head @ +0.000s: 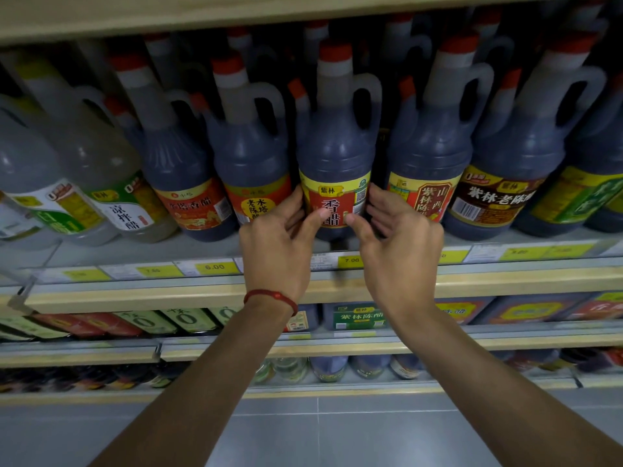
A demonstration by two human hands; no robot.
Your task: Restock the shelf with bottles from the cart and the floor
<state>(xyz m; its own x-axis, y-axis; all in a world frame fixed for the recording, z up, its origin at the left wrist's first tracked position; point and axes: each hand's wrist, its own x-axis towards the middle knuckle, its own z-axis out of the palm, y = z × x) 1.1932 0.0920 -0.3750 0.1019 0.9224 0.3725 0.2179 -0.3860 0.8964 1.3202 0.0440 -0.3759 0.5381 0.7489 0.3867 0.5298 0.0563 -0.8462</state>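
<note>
A dark vinegar bottle [337,143] with a red cap, a side handle and a red-and-yellow label stands upright at the front of the shelf [505,281]. My left hand [279,241] grips its lower left side, thumb across the label. My right hand [397,230] holds its lower right side, fingers curled round the bottle and thumb on the label front. A red string bracelet circles my left wrist. Neither the cart nor any bottles on the floor are in view.
Similar dark bottles [435,136] stand packed on both sides, with clear white-vinegar bottles [84,170] at the far left. Yellow price tags [214,267] line the shelf edge. Lower shelves hold cartons and more bottles [357,316]. Grey floor tiles [320,429] lie below.
</note>
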